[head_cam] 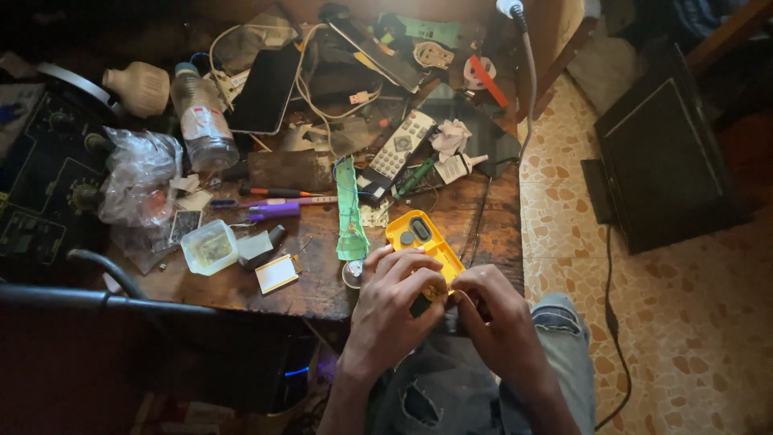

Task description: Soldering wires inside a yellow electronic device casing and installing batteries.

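- A clear plastic water bottle [201,121] with a white label lies at the far left of the dark wooden surface [322,282].
- A small clear plastic box [210,246] sits nearer.
- The left hand [396,310] has its grip clamped on the yellow plastic device [423,242] at the surface's near edge.
- The right hand [495,318] pinches together at its lower end.
- The device looks opened; the work seems not finished.

Both hands cover the near end of the yellow gadget [420,242], so each grip and the small part between the fingertips stay unclear. The black box [40,173] is cut off at left; the surface's [322,282] far end lies in shadow.
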